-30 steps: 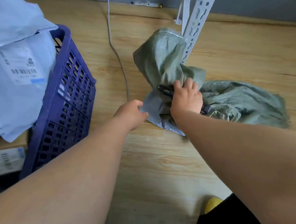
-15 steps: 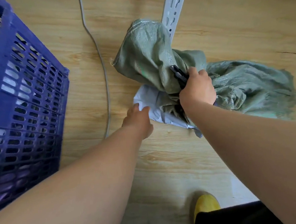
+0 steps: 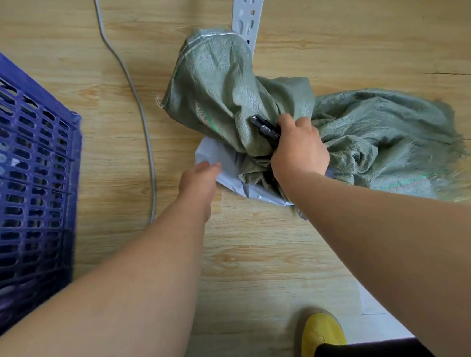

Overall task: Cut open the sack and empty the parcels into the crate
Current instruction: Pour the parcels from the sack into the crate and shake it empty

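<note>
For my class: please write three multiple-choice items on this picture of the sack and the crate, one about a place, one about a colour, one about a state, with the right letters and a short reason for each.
1. Where does the crate stand relative to the sack?
A. to its left
B. to its right
C. on top of it

2. What colour is the sack?
A. red
B. green
C. black

3. What is the right hand doing?
A. hanging idle
B. resting flat on the floor
C. holding a dark cutter against the sack

Answers:
1. A, the blue crate fills the picture's left edge.
2. B, its woven cloth is green.
3. C, its fingers are curled round the cutter, while the left hand reaches the grey parcel.
</note>
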`<state>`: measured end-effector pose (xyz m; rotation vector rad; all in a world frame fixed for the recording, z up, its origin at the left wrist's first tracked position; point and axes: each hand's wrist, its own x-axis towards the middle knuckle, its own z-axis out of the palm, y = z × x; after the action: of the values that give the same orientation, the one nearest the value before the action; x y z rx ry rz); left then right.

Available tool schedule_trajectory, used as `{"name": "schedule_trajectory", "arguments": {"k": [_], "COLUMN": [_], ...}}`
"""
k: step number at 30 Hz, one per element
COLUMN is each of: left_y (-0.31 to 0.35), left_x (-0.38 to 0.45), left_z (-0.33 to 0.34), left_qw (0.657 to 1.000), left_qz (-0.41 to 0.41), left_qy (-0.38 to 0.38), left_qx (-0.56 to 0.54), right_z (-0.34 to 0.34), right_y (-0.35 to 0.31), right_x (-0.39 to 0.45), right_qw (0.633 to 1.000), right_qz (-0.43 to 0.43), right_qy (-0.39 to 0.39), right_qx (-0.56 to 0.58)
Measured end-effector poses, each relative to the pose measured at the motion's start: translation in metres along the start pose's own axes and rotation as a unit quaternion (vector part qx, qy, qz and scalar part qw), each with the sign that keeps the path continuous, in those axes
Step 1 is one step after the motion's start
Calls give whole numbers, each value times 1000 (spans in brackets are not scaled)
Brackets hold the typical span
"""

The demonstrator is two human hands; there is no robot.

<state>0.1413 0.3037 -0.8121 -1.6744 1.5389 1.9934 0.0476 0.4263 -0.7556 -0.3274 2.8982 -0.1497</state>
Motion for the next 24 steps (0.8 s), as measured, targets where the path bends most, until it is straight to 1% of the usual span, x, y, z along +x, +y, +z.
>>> {"name": "schedule_trajectory", "arguments": {"k": [2,3,5,7,8,9,11,12,14,15,17,19,21,22,23,24], "left_y": [10,18,39,64,76,85,94,94,90,89,99,117,139,150,161,171], "left_x": [2,4,7,2,-4,-7,-16,-21,-33,-40,-58,-78,-93,-104,-116,-127], "left_z": [-13,-24,-55,-90,-106,-120,-135,-138,-139,-140,-145,-156,-170,-175,-180,-184], "left_qw": [994,985,959,927,912,900,889,893,902,908,916,917,916,914,912,909], "left_qz": [27,52,119,187,218,252,305,311,311,311,314,316,318,322,327,332], "left_qy": [77,119,220,311,343,356,341,325,298,281,249,231,217,212,209,204], "left_qx": [-76,-110,-133,-99,-63,-28,9,19,23,11,-26,-72,-110,-124,-136,-149], "right_z": [-2,-3,-4,-5,-6,-7,-9,-10,-11,-12,-13,-16,-17,-20,-23,-28], "right_y": [2,2,3,3,2,-3,-24,-40,-77,-96,-130,-156,-172,-177,-182,-186], "right_x": [1,2,4,5,4,3,-4,-10,-25,-33,-52,-74,-93,-100,-104,-106], "right_qw": [1000,999,999,996,994,992,987,988,987,978,937,892,862,853,851,857], "right_qz": [-2,6,35,73,96,121,146,131,52,1,-78,-104,-108,-110,-116,-126], "right_qy": [0,1,-12,-33,-37,-41,-51,-43,3,19,13,0,-5,-15,-25,-27], "right_qx": [-24,-31,-36,-33,-23,-4,45,72,149,207,340,439,496,510,511,499]}}
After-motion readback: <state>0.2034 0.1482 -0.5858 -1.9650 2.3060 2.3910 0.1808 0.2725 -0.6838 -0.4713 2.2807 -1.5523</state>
